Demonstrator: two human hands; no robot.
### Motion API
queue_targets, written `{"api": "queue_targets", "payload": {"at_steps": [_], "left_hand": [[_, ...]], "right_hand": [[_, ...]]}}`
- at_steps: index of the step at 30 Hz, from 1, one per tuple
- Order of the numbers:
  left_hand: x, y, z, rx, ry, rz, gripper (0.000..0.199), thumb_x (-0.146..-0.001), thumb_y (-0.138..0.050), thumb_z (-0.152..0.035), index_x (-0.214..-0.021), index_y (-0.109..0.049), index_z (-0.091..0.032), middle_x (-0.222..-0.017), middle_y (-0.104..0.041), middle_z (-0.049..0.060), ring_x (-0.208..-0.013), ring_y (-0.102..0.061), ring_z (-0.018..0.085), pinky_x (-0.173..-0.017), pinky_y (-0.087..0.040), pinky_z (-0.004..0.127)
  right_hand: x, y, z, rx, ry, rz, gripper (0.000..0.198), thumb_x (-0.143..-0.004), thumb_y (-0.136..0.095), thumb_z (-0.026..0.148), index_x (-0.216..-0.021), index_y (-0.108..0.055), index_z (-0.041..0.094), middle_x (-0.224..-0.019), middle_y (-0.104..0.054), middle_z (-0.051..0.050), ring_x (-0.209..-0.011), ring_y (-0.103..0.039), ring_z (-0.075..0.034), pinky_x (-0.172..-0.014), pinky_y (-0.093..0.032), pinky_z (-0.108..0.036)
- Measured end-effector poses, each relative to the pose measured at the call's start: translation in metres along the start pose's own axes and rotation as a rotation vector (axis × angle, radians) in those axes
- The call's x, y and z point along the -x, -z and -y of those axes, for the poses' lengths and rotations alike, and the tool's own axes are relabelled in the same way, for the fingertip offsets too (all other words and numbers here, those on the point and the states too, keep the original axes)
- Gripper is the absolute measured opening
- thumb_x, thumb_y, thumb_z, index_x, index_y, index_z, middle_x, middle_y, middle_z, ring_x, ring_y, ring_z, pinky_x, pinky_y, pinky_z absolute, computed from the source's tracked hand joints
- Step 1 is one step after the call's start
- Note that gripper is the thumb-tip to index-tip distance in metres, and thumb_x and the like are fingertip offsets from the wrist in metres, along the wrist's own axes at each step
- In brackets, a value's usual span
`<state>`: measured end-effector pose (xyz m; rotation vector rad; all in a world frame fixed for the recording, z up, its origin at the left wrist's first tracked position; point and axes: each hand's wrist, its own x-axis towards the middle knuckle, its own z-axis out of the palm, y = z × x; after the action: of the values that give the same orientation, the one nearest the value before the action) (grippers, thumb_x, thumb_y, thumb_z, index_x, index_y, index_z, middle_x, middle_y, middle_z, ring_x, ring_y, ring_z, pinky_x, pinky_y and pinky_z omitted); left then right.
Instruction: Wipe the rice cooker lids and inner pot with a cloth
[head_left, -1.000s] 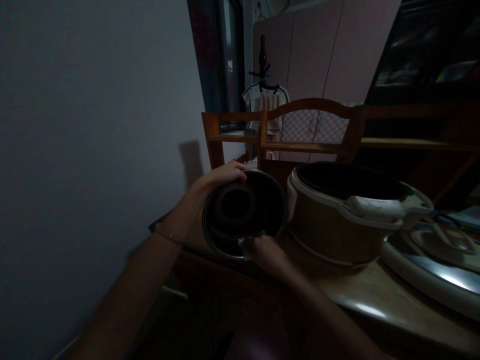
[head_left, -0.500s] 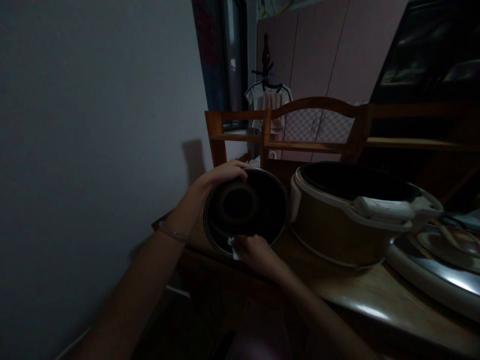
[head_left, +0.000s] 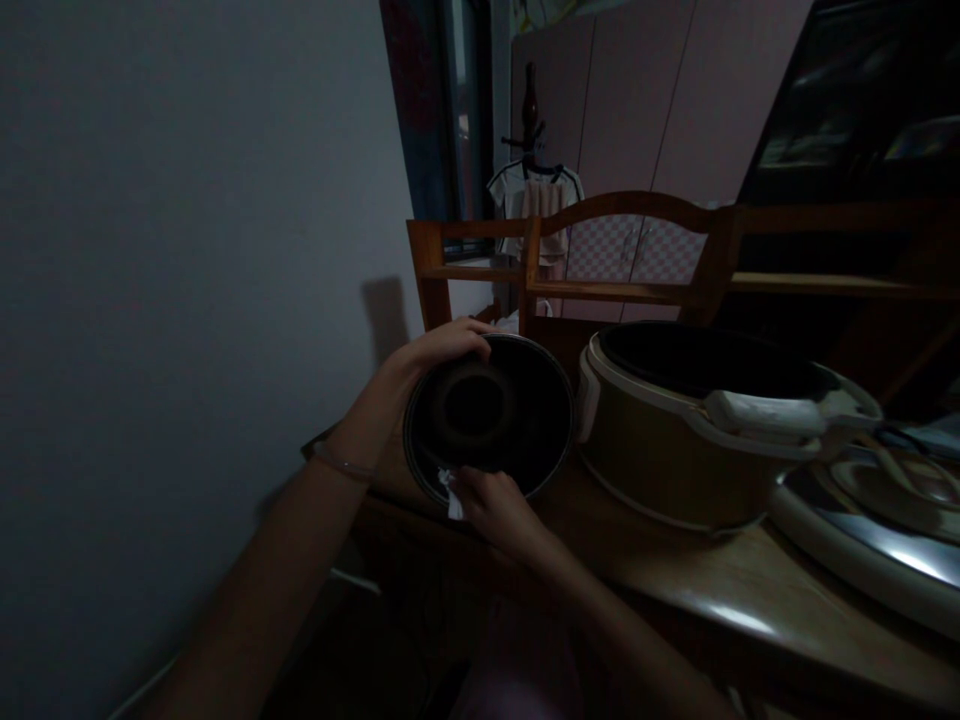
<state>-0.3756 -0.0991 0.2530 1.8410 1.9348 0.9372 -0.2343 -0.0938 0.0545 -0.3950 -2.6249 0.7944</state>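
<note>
A round dark inner pot (head_left: pixel 536 420) is tipped so that its opening faces me, at the left end of the table. My left hand (head_left: pixel 450 345) grips its upper left rim, fingers outside and thumb over the edge. At the lower rim, my right hand (head_left: pixel 499 505) pinches a white tissue or small cloth (head_left: pixel 453 497) against the pot. To the right stands the body of an electric cooker (head_left: pixel 675 455), gold with a pale rim and handle and a dark inside.
A shiny round lid (head_left: pixel 877 540) lies at the right on the wooden table (head_left: pixel 697 580). Behind runs a wooden rack (head_left: pixel 622 293). A pale wall (head_left: pixel 202 250) closes off the left side. Clothes (head_left: pixel 544 205) hang on a stand farther back.
My right hand has slid a little to the left along the lower rim with the white tissue. The left hand keeps its hold on the pot, which has hardly moved.
</note>
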Motion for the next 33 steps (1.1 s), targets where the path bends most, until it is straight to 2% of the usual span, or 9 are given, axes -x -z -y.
{"api": "queue_targets", "payload": {"at_steps": [5,8,12,16,33], "left_hand": [[-0.002,0.0,0.0,-0.004,-0.004,0.008,0.035,-0.089,-0.059,-0.035,-0.117,-0.059,-0.015,-0.121,-0.059,0.008,-0.103,-0.061,0.024,-0.084,-0.053,0.042],[-0.004,-0.001,0.002,0.012,-0.01,0.011,0.029,-0.084,-0.064,-0.024,-0.111,-0.066,-0.015,-0.11,-0.067,0.005,-0.098,-0.062,0.021,-0.089,-0.051,0.039],[-0.006,-0.002,0.004,0.03,-0.02,-0.002,0.036,-0.072,-0.06,-0.01,-0.106,-0.072,-0.013,-0.097,-0.073,0.0,-0.096,-0.062,0.019,-0.097,-0.045,0.034],[-0.004,0.0,0.005,0.04,-0.031,-0.022,0.04,-0.067,-0.056,-0.005,-0.102,-0.074,-0.013,-0.097,-0.074,-0.002,-0.099,-0.06,0.02,-0.097,-0.044,0.031],[-0.007,0.002,0.01,0.112,-0.043,0.031,0.043,-0.061,-0.053,-0.001,-0.097,-0.073,-0.012,-0.097,-0.074,0.002,-0.084,-0.062,0.015,-0.087,-0.05,0.028]], "right_hand": [[0.002,-0.003,0.006,-0.074,0.007,-0.063,0.033,-0.102,-0.034,0.038,-0.099,-0.062,0.02,-0.089,-0.071,-0.005,-0.076,-0.065,-0.015,-0.063,-0.034,-0.022],[0.004,-0.004,0.008,-0.1,0.007,-0.065,0.035,-0.102,-0.033,0.039,-0.102,-0.062,0.02,-0.092,-0.071,-0.006,-0.079,-0.065,-0.015,-0.065,-0.035,-0.022],[0.004,-0.004,0.008,-0.095,0.004,-0.079,0.034,-0.102,-0.034,0.039,-0.104,-0.062,0.021,-0.095,-0.071,-0.007,-0.086,-0.066,-0.016,-0.067,-0.035,-0.022],[0.003,-0.004,0.008,-0.083,0.006,-0.083,0.035,-0.102,-0.034,0.04,-0.101,-0.063,0.02,-0.092,-0.071,-0.006,-0.084,-0.066,-0.016,-0.065,-0.034,-0.023],[0.004,-0.005,0.009,-0.059,0.001,-0.078,0.033,-0.102,-0.033,0.037,-0.105,-0.062,0.021,-0.095,-0.072,-0.007,-0.088,-0.067,-0.017,-0.066,-0.036,-0.023]]}}
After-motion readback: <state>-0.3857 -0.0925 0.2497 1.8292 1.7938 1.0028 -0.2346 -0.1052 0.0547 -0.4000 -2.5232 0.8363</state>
